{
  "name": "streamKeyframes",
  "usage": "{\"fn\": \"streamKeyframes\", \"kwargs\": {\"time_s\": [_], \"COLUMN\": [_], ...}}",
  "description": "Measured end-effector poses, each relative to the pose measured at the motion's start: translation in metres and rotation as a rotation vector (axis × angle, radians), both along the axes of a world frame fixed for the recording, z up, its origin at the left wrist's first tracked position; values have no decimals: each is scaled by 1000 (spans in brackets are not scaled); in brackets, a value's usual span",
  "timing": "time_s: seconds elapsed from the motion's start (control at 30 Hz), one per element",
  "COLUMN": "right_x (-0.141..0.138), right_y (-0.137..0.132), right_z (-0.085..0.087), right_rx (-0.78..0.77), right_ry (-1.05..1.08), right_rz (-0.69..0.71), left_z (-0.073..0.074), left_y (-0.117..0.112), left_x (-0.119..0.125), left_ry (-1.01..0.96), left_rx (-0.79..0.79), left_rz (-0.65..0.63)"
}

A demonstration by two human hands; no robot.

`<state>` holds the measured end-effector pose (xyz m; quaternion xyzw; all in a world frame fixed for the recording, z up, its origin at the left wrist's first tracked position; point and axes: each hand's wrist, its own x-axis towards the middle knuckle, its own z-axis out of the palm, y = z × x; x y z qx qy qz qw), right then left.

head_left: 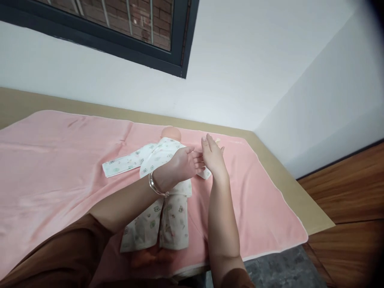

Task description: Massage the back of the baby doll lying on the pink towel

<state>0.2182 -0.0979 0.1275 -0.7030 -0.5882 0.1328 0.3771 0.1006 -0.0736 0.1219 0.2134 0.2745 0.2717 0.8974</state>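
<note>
The doll (162,154), dressed in a patterned white top and trousers (174,224), lay on a pink blanket (252,208) spread over the desk (306,208), its head toward the window wall. The left hand (183,165), a bangle (152,182) at its wrist, was observed above the doll's torso with fingers extended and nothing gripped. The right hand (213,157) stood just beside it, fingers straight and likewise ungripping; contact between the two hands could not be determined.
</note>
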Motion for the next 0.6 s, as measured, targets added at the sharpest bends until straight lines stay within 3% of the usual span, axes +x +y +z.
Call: {"fn": "streamKeyframes", "kwargs": {"time_s": [0.1, 0.2, 0.37, 0.47, 0.6], "right_x": [-34, -74, -125, -137, -134], "right_y": [-21, -41, -70, -82, -88], "right_z": [11, 13, 3, -2, 0], "right_rx": [64, 92, 356, 472, 463], "right_ry": [-83, -295, -531, -563, -541], "right_rz": [202, 348, 498, 520, 587], "left_z": [22, 45, 60, 62, 62], "left_y": [-20, -35, -45, -48, -57], "left_x": [-32, -71, -128, -136, -119], "left_ry": [-84, -196, -246, -225, -191], "left_rx": [8, 22, 23, 12, -20], "left_rz": [-16, 33, 15, 23, 20]}}
